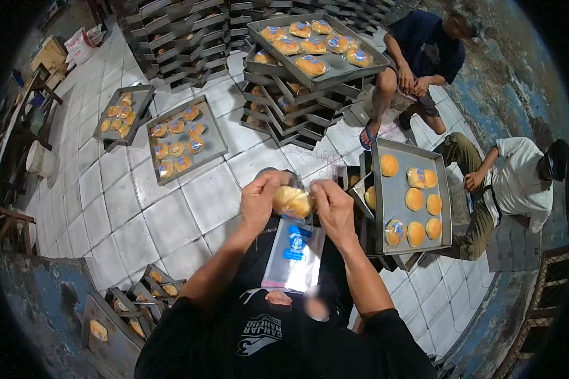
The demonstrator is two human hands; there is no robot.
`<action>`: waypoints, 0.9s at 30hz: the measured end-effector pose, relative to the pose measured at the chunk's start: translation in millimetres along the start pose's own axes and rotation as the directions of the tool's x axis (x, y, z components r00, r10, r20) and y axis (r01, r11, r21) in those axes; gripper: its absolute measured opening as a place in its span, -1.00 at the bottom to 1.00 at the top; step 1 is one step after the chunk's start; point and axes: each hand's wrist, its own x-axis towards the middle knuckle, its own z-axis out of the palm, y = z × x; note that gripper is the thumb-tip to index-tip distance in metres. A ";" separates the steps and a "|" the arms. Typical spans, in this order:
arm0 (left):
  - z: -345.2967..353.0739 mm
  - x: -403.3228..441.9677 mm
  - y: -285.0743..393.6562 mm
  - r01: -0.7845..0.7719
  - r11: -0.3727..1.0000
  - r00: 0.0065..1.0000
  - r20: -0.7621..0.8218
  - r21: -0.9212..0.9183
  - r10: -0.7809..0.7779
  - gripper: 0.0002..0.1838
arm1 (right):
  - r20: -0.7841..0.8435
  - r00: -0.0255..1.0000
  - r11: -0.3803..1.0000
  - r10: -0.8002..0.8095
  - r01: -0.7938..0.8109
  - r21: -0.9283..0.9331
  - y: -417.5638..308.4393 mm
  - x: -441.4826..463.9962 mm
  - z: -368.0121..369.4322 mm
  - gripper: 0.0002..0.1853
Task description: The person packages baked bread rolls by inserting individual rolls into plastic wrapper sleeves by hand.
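Between my two hands hangs a golden bun [292,202] in a clear plastic bag. My left hand [260,199] is closed on the bag's left side, with its fingers against the bun. On the other side my right hand [332,210] pinches the bag's right edge. Just below, a stack of clear plastic bags [293,256] with blue print lies on my lap. To my right, a metal tray [385,234] carries several buns [414,199], some bare and some in printed bags.
A tall stack of trays [284,120] stands ahead, topped by a tray of bagged buns [313,45]. More trays [218,148] lie on the tiled floor to the left. Two people [423,47] [518,177] sit at the right. A white bucket [40,159] stands far left.
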 end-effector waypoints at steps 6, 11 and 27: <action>9.7 11.1 34.6 0.027 0.986 0.990 -0.139 0.166 -0.003 -0.70 | -0.014 0.999 0.998 0.049 -0.049 0.036 -6.1 18.4 -10.7 -0.69; -18.9 1.0 18.6 -0.182 0.845 0.943 -0.153 0.503 0.295 -0.67 | 0.270 0.863 0.746 0.427 -0.505 0.434 15.6 3.0 -17.0 -0.57; 30.5 -16.1 -14.7 -0.061 0.968 0.985 0.169 0.244 0.019 -0.52 | -0.338 0.869 0.928 0.362 -0.371 0.039 41.3 -52.8 -99.7 -0.39</action>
